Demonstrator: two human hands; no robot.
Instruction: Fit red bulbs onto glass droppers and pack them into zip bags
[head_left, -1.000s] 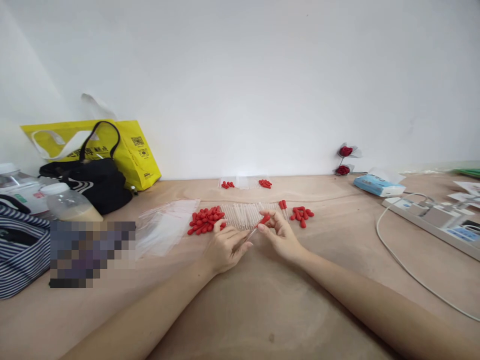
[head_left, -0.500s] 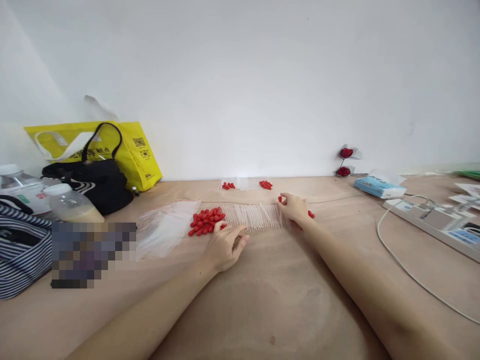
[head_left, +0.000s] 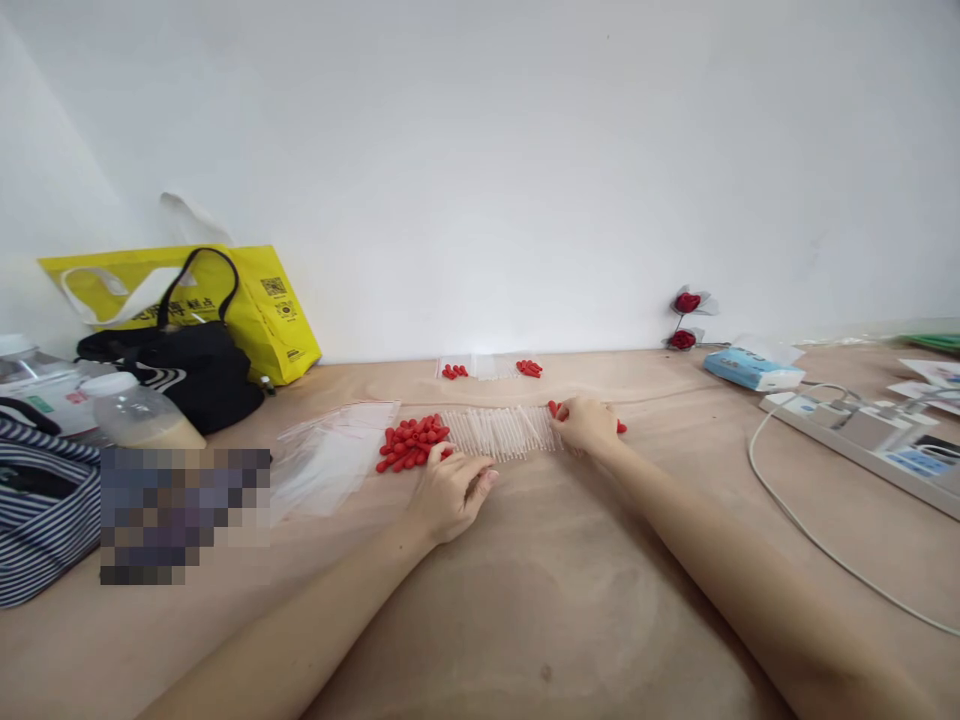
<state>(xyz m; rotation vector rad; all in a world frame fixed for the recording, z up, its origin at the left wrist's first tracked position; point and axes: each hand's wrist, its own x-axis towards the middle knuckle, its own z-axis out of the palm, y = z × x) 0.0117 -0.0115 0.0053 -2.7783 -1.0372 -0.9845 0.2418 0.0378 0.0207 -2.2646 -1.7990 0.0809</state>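
Observation:
My left hand [head_left: 452, 492] rests on the table with its fingers loosely spread, beside a heap of small red rubber bulbs [head_left: 410, 445]. Its fingertips reach to the front edge of a row of thin whitish tubes [head_left: 499, 432] lying side by side. At the right end of that row, my right hand [head_left: 589, 425] has its fingers bent down and drawn together. One red bulb [head_left: 553, 408] shows at its fingertips, and another red bulb [head_left: 621, 427] shows beyond its far side. Whatever lies between and beneath the right fingers is hidden.
Flat clear plastic bags [head_left: 330, 460] lie left of the heap. Against the wall is a clear bag [head_left: 484, 366] with red bulbs at both ends. A yellow bag [head_left: 289, 330], black bag [head_left: 202, 375] and bottle [head_left: 146, 415] stand left; tissues [head_left: 752, 368] and a power strip [head_left: 802, 408] lie right.
My right hand has come slightly down and turned, its fingers lowering over the right end of the tube row. My left hand stays almost still. The view has shifted slightly.

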